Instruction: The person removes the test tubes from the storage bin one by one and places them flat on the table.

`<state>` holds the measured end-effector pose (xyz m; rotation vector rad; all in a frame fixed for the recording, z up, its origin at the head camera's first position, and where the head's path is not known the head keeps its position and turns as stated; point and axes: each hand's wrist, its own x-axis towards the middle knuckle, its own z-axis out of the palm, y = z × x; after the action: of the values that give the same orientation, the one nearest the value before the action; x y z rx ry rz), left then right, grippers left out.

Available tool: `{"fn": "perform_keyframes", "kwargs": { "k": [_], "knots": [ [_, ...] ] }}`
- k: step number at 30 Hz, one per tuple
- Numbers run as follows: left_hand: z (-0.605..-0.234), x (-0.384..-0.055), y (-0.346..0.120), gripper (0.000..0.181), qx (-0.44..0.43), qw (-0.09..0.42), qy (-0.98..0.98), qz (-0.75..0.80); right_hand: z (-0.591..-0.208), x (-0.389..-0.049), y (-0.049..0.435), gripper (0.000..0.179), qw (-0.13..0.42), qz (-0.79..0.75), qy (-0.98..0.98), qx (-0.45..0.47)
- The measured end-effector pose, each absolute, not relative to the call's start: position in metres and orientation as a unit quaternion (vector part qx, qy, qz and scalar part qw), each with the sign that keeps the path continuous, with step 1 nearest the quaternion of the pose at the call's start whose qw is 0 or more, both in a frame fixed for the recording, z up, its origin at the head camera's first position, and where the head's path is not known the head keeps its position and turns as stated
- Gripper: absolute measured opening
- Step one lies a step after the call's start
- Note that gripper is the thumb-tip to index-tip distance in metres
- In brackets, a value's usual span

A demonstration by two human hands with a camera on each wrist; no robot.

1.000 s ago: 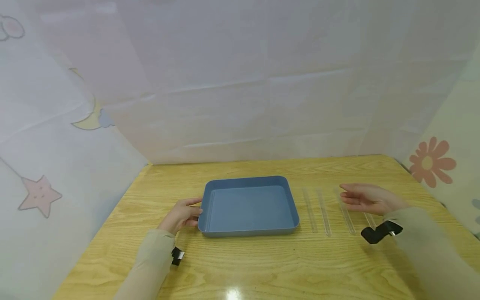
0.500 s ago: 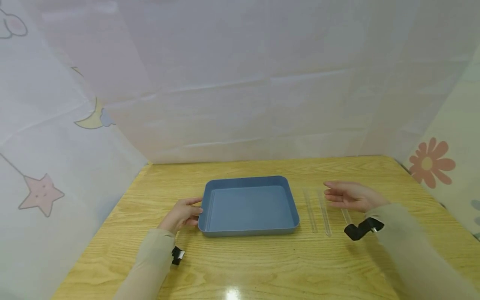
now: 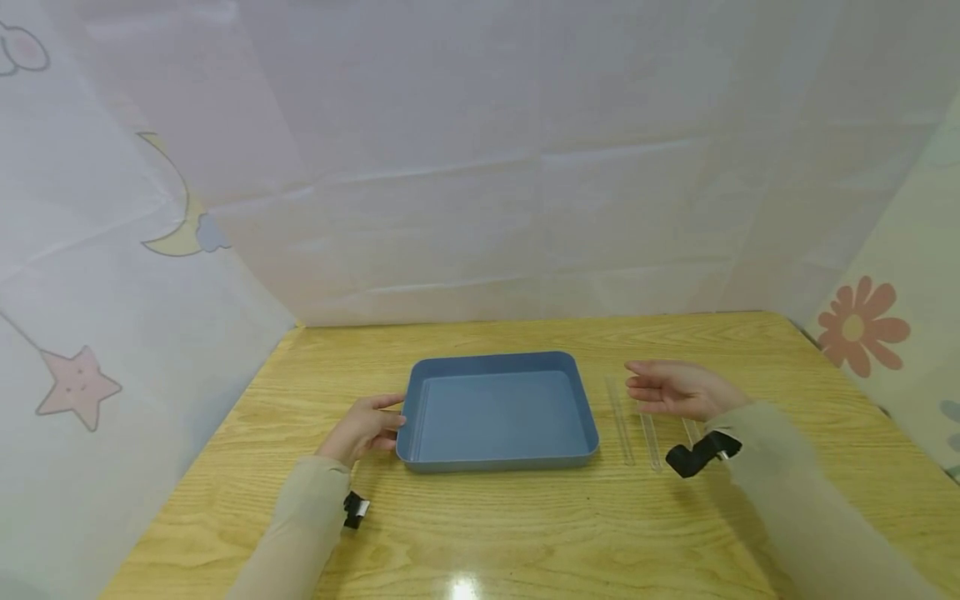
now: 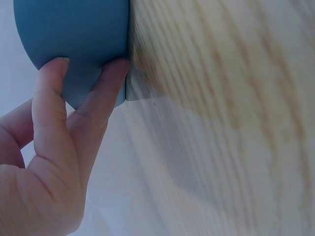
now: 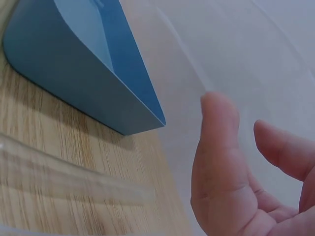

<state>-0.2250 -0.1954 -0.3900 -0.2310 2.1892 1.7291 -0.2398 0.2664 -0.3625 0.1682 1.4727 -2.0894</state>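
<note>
A shallow blue rectangular tray [image 3: 498, 462] stands on the table, with nothing inside it. My left hand [image 3: 367, 429] is at the tray's left side; in the left wrist view its fingertips [image 4: 115, 71] touch the outer wall [image 4: 83, 29]. Right of the tray lie slender clear tubes, side by side: one nearest the tray [image 3: 621, 425], another beside it [image 3: 651, 442], and one farther right [image 3: 691, 430], partly covered. My right hand [image 3: 678, 390] hovers over them with thumb and fingers apart, holding nothing. In the right wrist view a clear tube [image 5: 74, 179] lies below it.
The wooden table [image 3: 480, 533] extends in front of the tray and to both sides. A pale cloth backdrop [image 3: 480, 250] hangs along its far edge, and printed cloth walls stand left and right. Each wrist wears a black camera mount [image 3: 701, 456].
My right hand has moved left over the tubes, toward the tray, uncovering and covering different ones. My left hand and the tray have stayed put.
</note>
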Motion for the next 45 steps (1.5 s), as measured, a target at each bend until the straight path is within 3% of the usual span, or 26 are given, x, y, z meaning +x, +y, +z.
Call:
{"fn": "perform_keyframes", "kwargs": {
  "k": [3,13,31,39,45],
  "knots": [
    [-0.39,-0.225,-0.195,0.052,-0.082,0.168,0.77,0.61,-0.362,-0.241,0.262,0.009,0.285,-0.781,0.552,0.063],
    [-0.39,-0.226,-0.194,0.052,-0.082,0.169,0.769,0.61,-0.363,-0.246,0.247,0.018,0.296,-0.785,0.542,0.053],
    [-0.391,-0.226,-0.193,0.053,-0.091,0.163,0.772,0.608,-0.365,-0.251,0.211,0.008,0.297,-0.778,0.55,0.069],
    [-0.392,-0.226,-0.191,0.052,-0.089,0.163,0.769,0.612,-0.367,-0.253,0.204,0.025,0.318,-0.78,0.538,0.045],
    [-0.39,-0.225,-0.192,0.052,-0.088,0.165,0.771,0.609,-0.367,-0.254,0.198,0.028,0.323,-0.773,0.545,0.033]
  ]
}}
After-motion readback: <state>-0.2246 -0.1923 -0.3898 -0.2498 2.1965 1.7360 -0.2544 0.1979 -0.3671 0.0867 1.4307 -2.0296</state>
